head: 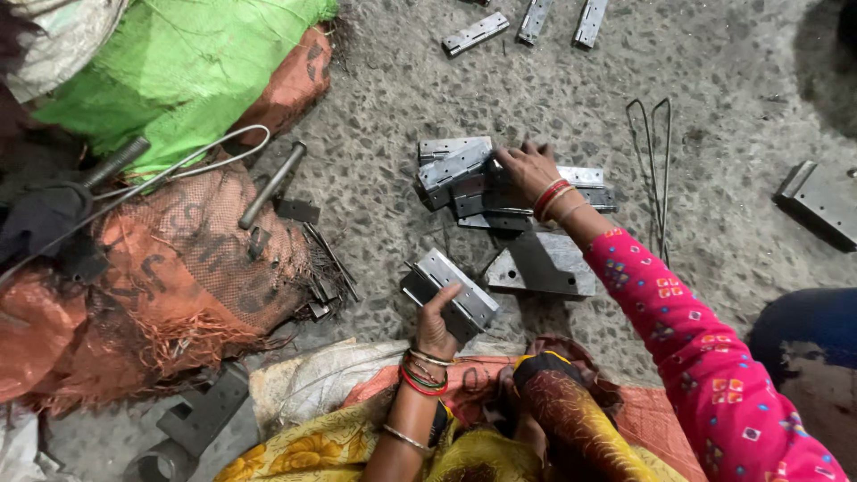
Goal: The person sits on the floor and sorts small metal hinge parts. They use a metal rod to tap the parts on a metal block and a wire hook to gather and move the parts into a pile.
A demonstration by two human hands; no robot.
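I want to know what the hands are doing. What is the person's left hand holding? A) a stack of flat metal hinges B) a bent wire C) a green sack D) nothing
A: the left hand grips a small stack of grey metal hinges just above the lap, while the right hand rests on a pile of similar hinges lying on the speckled floor.

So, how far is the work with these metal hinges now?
Done: left hand holds a small stack of hinges. In hand: right hand rests on the hinge pile on the floor. Left: three loose hinges farther away, untouched.
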